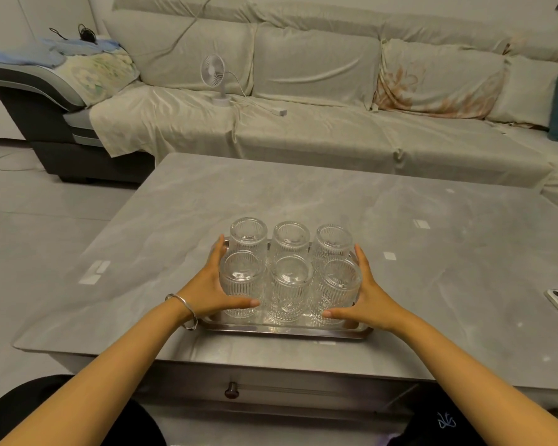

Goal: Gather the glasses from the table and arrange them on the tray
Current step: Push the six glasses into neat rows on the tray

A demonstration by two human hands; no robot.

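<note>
The six ribbed glasses [290, 272] are clear and glossy. Under them the tray [287, 331] looks like polished metal. The worktop [303, 194] is grey, marble-veined, with a soft sheen, perhaps stone. Behind it, wrinkled matt cloth covers the sofa [303, 130].

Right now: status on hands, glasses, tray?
Left hand and right hand open, cupping the outer glasses. Six glasses on tray, two rows of three. Nothing in the way.
</note>
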